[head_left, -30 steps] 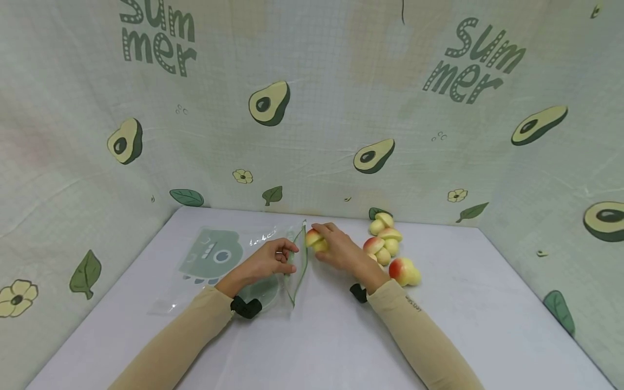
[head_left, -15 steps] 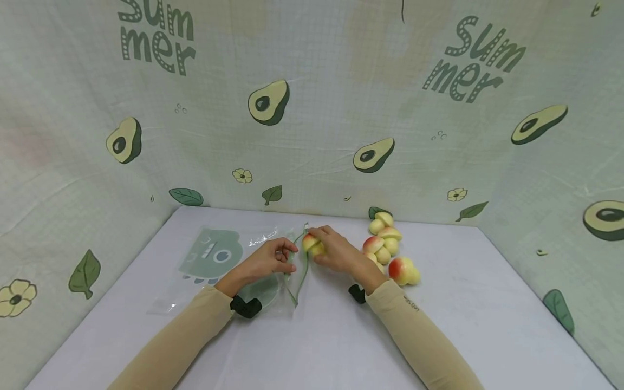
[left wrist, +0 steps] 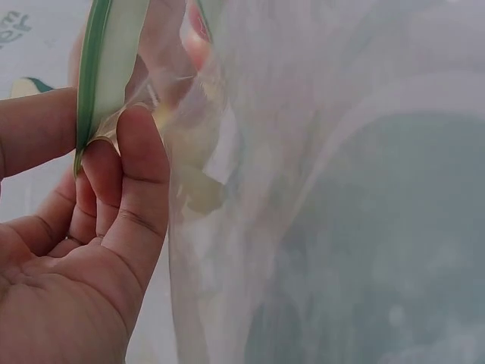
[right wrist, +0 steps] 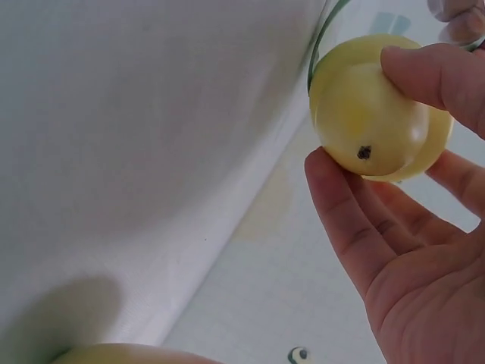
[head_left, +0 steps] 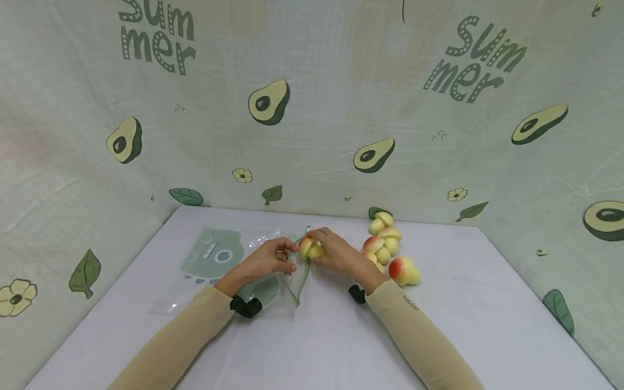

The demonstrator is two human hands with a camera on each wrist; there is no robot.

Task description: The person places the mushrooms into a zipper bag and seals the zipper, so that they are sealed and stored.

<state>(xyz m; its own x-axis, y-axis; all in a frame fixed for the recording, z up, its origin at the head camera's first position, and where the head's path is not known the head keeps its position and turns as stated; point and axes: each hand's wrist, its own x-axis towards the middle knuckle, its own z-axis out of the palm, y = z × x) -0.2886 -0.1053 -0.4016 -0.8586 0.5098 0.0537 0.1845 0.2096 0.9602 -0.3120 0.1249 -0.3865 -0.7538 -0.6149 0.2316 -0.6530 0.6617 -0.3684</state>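
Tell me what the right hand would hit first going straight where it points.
The right hand, holding a mushroom-shaped piece, would likely meet the clear bag's green rim first; depth is unclear.

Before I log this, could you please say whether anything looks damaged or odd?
A small dark spot stands out against the smooth yellow of the mushroom piece in the right hand; I cannot tell whether it is damage.
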